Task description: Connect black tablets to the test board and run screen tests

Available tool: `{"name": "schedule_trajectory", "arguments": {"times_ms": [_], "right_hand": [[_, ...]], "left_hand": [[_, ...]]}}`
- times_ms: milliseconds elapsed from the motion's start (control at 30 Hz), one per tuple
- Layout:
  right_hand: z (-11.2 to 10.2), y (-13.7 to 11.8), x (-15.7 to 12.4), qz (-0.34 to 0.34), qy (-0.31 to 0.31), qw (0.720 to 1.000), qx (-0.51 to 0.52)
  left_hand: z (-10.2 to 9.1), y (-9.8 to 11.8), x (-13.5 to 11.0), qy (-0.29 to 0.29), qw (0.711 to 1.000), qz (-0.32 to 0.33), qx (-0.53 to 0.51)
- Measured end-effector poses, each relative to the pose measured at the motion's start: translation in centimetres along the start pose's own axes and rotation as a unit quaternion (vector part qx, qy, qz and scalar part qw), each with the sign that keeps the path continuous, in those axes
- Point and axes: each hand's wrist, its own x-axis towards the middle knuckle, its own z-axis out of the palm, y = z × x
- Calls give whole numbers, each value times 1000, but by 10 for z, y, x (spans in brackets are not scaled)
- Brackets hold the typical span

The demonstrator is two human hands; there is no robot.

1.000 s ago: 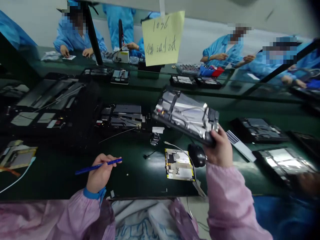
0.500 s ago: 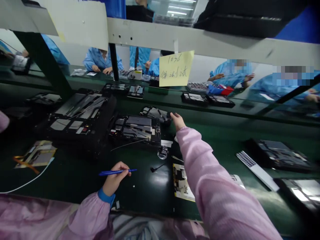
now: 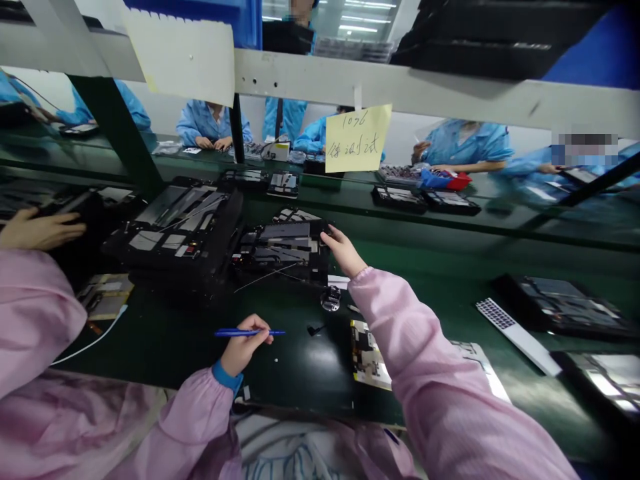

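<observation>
My left hand (image 3: 246,343) is closed round a thin blue pen-like tool (image 3: 227,332), held level above the green bench. My right arm reaches forward, and my right hand (image 3: 345,251) has its fingers bent over the right edge of a black tray (image 3: 320,270) that carries flat grey and black electronic parts. Behind that tray, a smaller unit (image 3: 295,215) is partly hidden. A small round clear piece with a dark part (image 3: 331,299) lies in front of the tray, close to a short black cable (image 3: 316,329).
A taller stack of black trays (image 3: 170,263) stands left. A co-worker's hand (image 3: 43,230) in a pink sleeve is at the far left. On the right lie a board with yellow edges (image 3: 367,357), a white strip (image 3: 520,339) and another black tray (image 3: 565,307). A yellow note (image 3: 359,140) hangs from the shelf.
My right hand has come back from the smaller rear unit to the nearer tray's right edge. The co-worker's hand has come into view at left. My left hand still holds the blue tool.
</observation>
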Motion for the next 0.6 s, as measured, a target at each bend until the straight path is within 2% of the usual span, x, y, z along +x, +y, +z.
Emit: {"name": "schedule_trajectory", "arguments": {"times_ms": [67, 133, 200, 267, 367, 433, 533, 600], "right_hand": [[8, -12, -10, 24, 16, 997, 75], [11, -21, -23, 63, 45, 982, 173], [6, -27, -42, 89, 74, 961, 252], [-6, -30, -70, 87, 97, 951, 279], [-27, -25, -129, 97, 133, 946, 278], [-35, -18, -176, 131, 129, 948, 259], [-30, -4, -243, 194, 138, 943, 231], [-20, 8, -279, 235, 154, 934, 222]], "left_hand": [[0, -2, 0, 7, 1000, 1, 0], [0, -3, 0, 23, 1000, 0, -3], [1, -4, 2, 51, 998, -4, -22], [1, -3, 4, 87, 994, -9, -62], [-4, 0, 5, 151, 983, -15, -107], [-10, 3, 1, 188, 977, -13, -96], [-23, 4, -14, 198, 977, -35, -68], [-31, 4, -27, 173, 981, -81, -15]]}}
